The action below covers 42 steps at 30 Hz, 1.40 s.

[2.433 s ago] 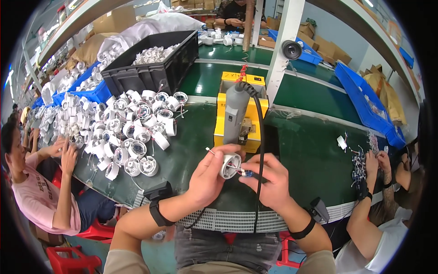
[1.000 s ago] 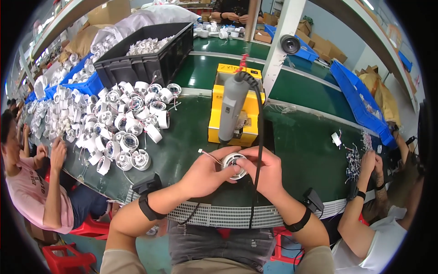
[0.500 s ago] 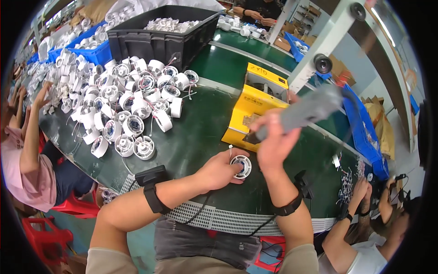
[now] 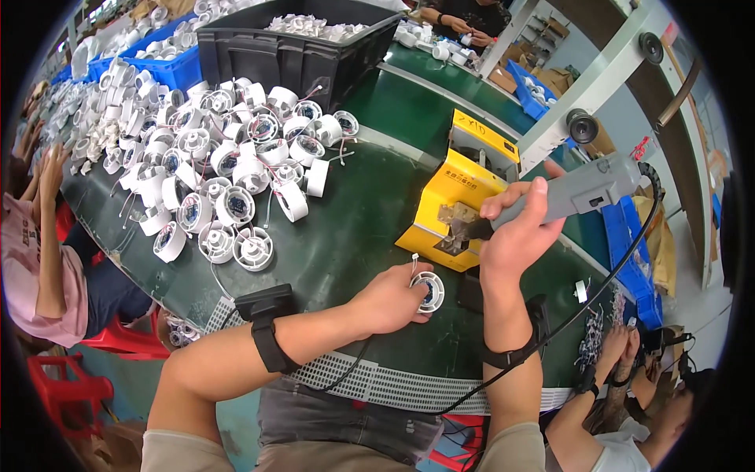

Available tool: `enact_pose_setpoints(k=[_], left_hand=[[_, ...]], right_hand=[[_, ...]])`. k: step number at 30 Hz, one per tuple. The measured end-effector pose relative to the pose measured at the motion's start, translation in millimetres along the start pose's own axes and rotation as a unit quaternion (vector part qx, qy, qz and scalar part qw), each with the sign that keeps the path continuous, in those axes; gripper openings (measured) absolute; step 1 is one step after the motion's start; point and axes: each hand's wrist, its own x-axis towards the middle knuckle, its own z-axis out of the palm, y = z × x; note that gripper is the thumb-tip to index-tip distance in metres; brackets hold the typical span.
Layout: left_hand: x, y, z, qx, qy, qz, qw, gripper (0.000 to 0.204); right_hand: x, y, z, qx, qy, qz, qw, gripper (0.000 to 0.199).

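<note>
Close to the table's near edge, my left hand is closed on a round white plastic housing. A dark blue circuit board shows inside it, and a short wire with a white connector stands up beside my fingers. My right hand is wrapped round a grey electric screwdriver, held tilted with its black cord hanging back past my forearm. Its dark nose reaches the metal plate on the front of a yellow screw feeder; whether the tip touches is hard to see.
A large heap of white housings covers the table's left side. Behind it stand a black crate and a blue bin of white parts. A white metal post rises at right. Other people sit left, right and across.
My right hand has swung the screwdriver so its nose is at the feeder's front, and it now looks sharp instead of blurred. The left hand still holds the housing.
</note>
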Motion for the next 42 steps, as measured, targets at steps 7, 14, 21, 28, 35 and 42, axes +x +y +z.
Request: enact_pose_setpoints(k=[7,14,21,28,35,42], left_hand=[[-2,3,0,-0.006,0.006,-0.003,1.0,0.041],[-4,6,2,0.008,0.002,-0.003,1.0,0.04],[-3,4,2,-0.013,0.006,-0.003,1.0,0.036],[-1,5,0,-0.002,0.013,0.001,1.0,0.032],[-2,4,2,-0.009,0.007,-0.005,1.0,0.031],[0,-3,0,-0.02,0.023,0.006,1.0,0.035]], right_hand=[[-1,3,-1,-0.013,-0.002,-0.01,1.0,0.03],[-2,1,-4,-0.011,-0.006,-0.002,1.0,0.028],[-27,-15,-11,0.052,-0.034,0.067,0.996,0.028],[-60,-36,-20,0.082,-0.043,0.13,0.987,0.036],[-63,-35,-21,0.09,-0.056,0.129,0.986,0.037],[-67,-23,-23,0.091,-0.096,0.126,0.983,0.036]])
